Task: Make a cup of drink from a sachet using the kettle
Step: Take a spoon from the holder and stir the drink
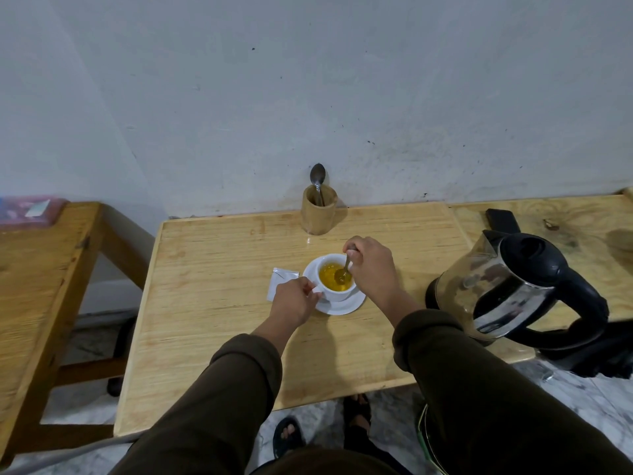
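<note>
A white cup (334, 295) of yellow-orange drink stands on a white saucer (346, 306) in the middle of the wooden table (219, 303). My right hand (371, 269) grips a metal spoon (343, 271) whose bowl is dipped in the drink. My left hand (294, 303) grips the cup at its left side, by the handle. A white sachet (279, 281) lies flat just left of the saucer, partly under my left hand. The steel kettle (507, 289) with a black handle and lid stands on its base to the right of the cup.
A wooden holder (318, 214) with one spoon (317, 176) stands against the wall behind the cup. A black phone (501, 219) lies behind the kettle. Another wooden table (34, 286) stands to the left, across a gap. My sandalled feet (322, 426) show below the table's front edge.
</note>
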Demonstrator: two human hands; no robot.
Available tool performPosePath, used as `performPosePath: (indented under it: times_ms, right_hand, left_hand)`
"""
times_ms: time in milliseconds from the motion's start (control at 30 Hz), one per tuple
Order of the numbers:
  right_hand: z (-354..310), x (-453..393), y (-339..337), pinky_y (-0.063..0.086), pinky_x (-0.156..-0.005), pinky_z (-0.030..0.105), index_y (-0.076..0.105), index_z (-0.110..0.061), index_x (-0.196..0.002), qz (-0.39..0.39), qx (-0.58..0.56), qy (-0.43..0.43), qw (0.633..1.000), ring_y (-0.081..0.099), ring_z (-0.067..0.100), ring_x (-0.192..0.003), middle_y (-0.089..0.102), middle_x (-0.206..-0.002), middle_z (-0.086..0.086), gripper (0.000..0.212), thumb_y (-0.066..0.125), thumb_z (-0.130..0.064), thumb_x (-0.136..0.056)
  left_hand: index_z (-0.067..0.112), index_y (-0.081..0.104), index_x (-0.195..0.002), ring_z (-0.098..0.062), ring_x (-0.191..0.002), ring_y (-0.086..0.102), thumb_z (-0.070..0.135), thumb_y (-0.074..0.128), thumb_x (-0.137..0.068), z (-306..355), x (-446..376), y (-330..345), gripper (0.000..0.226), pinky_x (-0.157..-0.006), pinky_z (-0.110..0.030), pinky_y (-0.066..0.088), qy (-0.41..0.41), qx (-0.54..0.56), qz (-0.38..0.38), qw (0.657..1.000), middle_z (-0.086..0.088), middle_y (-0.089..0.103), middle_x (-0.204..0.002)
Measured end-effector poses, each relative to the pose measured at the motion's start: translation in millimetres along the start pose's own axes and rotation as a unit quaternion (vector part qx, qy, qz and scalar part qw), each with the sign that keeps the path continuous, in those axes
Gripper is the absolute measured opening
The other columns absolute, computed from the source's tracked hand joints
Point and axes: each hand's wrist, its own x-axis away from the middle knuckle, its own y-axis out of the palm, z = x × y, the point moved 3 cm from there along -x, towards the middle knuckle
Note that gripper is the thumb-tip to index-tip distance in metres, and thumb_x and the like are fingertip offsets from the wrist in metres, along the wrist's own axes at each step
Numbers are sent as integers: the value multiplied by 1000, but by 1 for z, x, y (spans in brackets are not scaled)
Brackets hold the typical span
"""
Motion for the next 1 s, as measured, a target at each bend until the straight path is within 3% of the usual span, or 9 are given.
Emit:
performPosePath:
  times_ms: [167,400,500,667,833,1000]
  right_hand:
    - [-4,4,-1,48,-87,33,70,-6,-99,-1,-53,-21,998,63,24,-97,71,-103,12,21,50,-6,-92]
    - [-6,2,-2,46,-77,31,64,-7,-92,-24,-36,-30,999,55,17,-84,66,-95,11,17,48,-6,-91]
    - [-3,1,-1,42,-74,29,65,-7,-95,-10,-5,-31,999,56,21,-87,64,-97,12,20,46,-7,-93]
    - [-5,6,1,47,-85,31,70,-7,-99,-4,-38,-39,998,62,23,-97,70,-103,11,22,49,-6,-93]
    - [-7,5,0,48,-82,29,67,-6,-93,-25,-72,-30,997,62,20,-91,70,-97,9,17,50,-6,-91]
    - [-2,2,1,39,-73,25,64,-8,-95,-15,-2,-24,1000,55,18,-87,64,-99,10,19,45,-8,-94]
  left_hand:
    - [11,63,-117,-22,-108,61,34,56,-92,0,-1,0,35,-77,-21,36,-1,-6,-1,1000,-8,69,-113]
    - [10,65,-114,-23,-106,62,33,57,-91,0,-1,0,34,-76,-21,36,3,-10,0,1000,-9,70,-111]
    - [10,64,-115,-23,-108,61,33,58,-91,0,-1,0,34,-77,-20,36,3,-6,3,1000,-9,69,-113]
    - [10,64,-116,-22,-109,61,33,58,-91,-1,-1,0,35,-78,-20,36,2,1,0,1000,-8,69,-114]
    - [8,64,-115,-22,-108,61,31,58,-91,-2,-1,1,33,-78,-19,35,5,6,2,1000,-9,70,-112]
    - [8,63,-117,-23,-110,61,31,57,-92,-1,-1,0,34,-79,-19,36,5,7,0,1000,-9,69,-114]
